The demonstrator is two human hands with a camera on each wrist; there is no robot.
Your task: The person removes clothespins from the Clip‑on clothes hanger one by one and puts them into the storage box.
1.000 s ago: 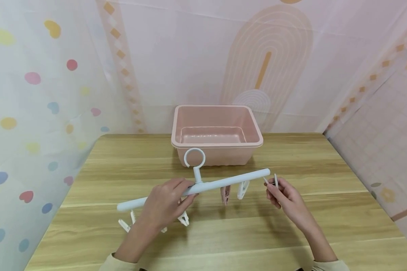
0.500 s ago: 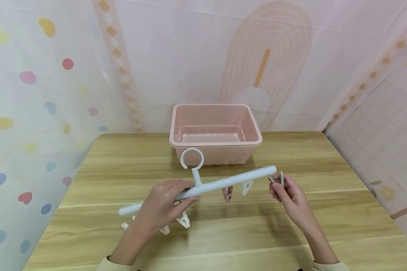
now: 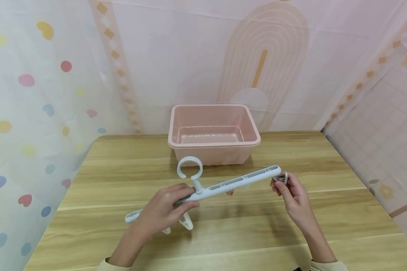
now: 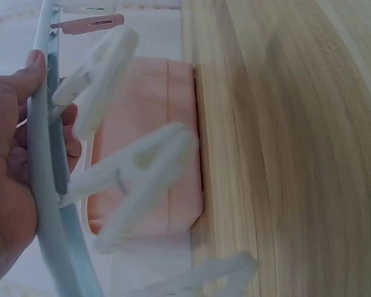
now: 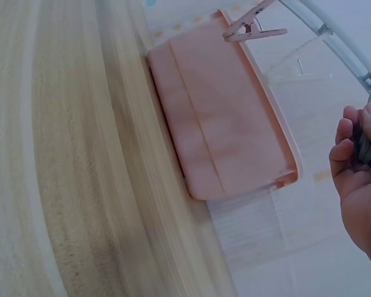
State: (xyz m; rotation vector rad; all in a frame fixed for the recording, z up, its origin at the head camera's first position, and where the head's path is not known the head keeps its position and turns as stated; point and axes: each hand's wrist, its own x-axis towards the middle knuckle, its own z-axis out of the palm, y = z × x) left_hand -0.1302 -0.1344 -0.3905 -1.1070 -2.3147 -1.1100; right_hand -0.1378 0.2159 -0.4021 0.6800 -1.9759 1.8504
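The person's left hand [image 3: 162, 207] was wrapped about the middle of a pale blue hanger [image 3: 235, 184], thumb and fingers bent round the bar just beside its hook [image 3: 199, 169]; the right hand [image 3: 293, 195] was nearly closed, pinching a small grey clip [image 3: 285, 177] between thumb and fingers at the hanger's far right end; from where I stood I could not tell whether that clip was fastened to the bar.

The hanger was held above the table [image 3: 105, 169], slanting up towards the right hand, its long slots and little pegs in view; below its left half hung white clips [image 4: 142, 179], blurred from the left wrist; along its right half hung a pink clip [image 5: 256, 28], and a pale clip [image 5: 303, 77] between that one and the right hand.

Beyond the hanger a pink tub [image 3: 213, 155] stood upright on the wood-grained table, its open top upward; behind it rose a pale cloth [image 3: 176, 56] with spots, diamonds and an arch; cream sleeves [image 3: 329, 265] showed at both wrists.
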